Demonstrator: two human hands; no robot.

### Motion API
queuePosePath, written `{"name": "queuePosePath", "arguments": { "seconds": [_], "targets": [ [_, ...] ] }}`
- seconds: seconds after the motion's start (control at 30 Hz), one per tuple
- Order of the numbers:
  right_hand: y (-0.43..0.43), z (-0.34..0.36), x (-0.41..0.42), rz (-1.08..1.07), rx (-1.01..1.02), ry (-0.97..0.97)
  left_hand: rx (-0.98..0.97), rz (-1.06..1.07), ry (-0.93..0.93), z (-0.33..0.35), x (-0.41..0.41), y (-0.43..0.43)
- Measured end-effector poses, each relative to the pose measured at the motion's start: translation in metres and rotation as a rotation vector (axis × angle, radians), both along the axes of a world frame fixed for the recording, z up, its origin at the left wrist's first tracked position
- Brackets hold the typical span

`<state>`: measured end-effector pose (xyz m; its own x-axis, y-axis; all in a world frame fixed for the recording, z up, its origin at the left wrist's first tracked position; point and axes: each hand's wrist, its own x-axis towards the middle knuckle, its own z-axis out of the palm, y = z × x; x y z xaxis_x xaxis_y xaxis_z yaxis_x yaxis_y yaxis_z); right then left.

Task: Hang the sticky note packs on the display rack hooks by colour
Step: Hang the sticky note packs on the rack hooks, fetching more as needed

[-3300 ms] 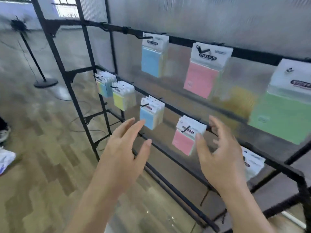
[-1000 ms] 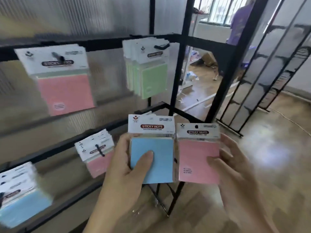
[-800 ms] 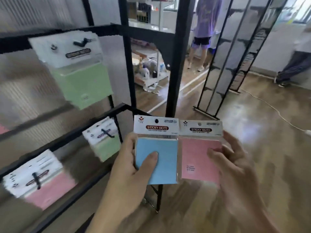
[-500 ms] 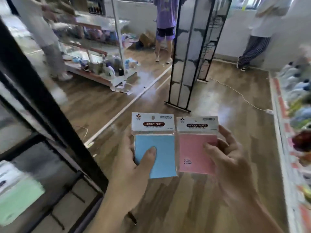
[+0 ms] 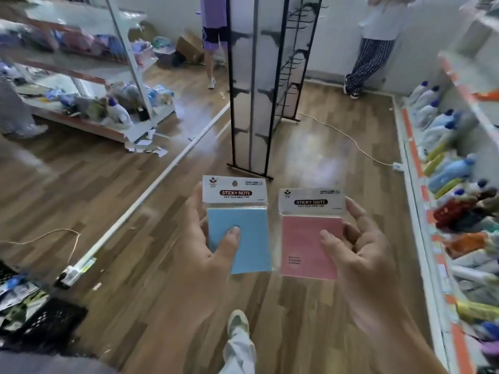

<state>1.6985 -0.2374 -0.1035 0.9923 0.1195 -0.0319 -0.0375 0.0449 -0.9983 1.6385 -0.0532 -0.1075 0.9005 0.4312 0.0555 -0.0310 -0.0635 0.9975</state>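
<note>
Head view, looking down across a wood-plank floor (image 5: 108,201). Grips the blue sticky note pack (image 5: 243,249) in the left hand (image 5: 199,257) just below centre, at 6 o'clock, with the thumb (image 5: 231,238) pressed flat on the blue front and the other fingers hidden behind the pack. Holds it upright, white header card uppermost, hang hole showing near the top edge.

Grips the pink sticky note pack (image 5: 302,244) in the right hand (image 5: 361,257) at 4 o'clock, thumb on the pink front near the right edge, fingers curled behind and round that edge. Carries the two packs side by side, near each other with a strip of floor showing between them, pink a little lower than blue. Both in the air above the floor, well apart from the tall black rack (image 5: 253,85) at 12 o'clock.

Rows of bare hooks along the right side of that rack. At 3 o'clock, shelving (image 5: 413,163) crowded with blurred bottles. At 10 o'clock, white shelving (image 5: 127,49) with mixed goods, paper scraps on the floor at its foot. At 8 o'clock, a black mesh crate (image 5: 51,322). At 6 o'clock, near the bottom edge, a pale shoe (image 5: 237,322) and a trouser leg. Beyond the rack, at 12 and 1 o'clock, a person in purple (image 5: 213,22) and a person in striped trousers (image 5: 364,63).
</note>
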Motion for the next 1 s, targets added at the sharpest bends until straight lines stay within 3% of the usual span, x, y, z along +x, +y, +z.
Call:
{"name": "queuePosePath", "arguments": {
  "seconds": [0.67, 1.0],
  "targets": [
    [0.028, -0.007, 0.39, -0.185, -0.028, -0.026, 0.058, -0.251, -0.042, -0.001, 0.421, 0.041],
    [0.004, 0.002, 0.63, -0.098, -0.028, -0.104, 0.143, -0.12, -0.075, 0.018, 0.635, 0.011]
  ]
}}
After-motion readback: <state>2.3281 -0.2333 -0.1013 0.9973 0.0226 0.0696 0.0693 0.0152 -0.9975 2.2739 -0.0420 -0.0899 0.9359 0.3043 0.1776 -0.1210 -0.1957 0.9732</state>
